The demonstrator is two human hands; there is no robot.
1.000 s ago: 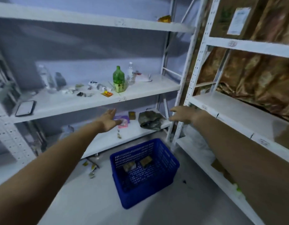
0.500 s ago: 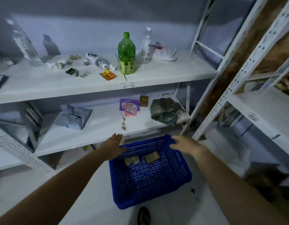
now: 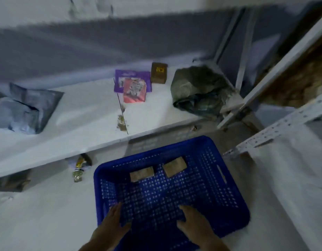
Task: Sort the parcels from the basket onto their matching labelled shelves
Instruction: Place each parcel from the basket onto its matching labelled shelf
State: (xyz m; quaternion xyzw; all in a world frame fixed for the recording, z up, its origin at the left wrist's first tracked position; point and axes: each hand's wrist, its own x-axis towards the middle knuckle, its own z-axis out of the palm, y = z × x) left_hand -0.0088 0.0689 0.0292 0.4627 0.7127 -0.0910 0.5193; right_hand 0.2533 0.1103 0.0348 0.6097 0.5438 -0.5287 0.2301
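A blue perforated basket [image 3: 234, 201] stands on the pale floor below me. Two small brown parcels lie at its far end, one on the left [image 3: 141, 173] and one on the right [image 3: 174, 166]. My left hand [image 3: 111, 227] hovers over the basket's near left rim, fingers spread, holding nothing. My right hand [image 3: 194, 223] is over the basket's near inside, fingers apart and empty. Both hands are well short of the parcels. The low white shelf [image 3: 80, 124] runs just beyond the basket.
On the low shelf lie a grey mailer bag [image 3: 24, 107], a purple pouch [image 3: 131, 78] under a red packet [image 3: 134, 90], a small brown box [image 3: 158, 72] and a dark green bundle [image 3: 200, 91]. Wrappers [image 3: 78, 169] litter the floor under it. A second white rack [image 3: 283, 127] stands at right.
My view has dropped from the upper shelves down to the basket. Both hands have come down from shelf height to the basket's near end.
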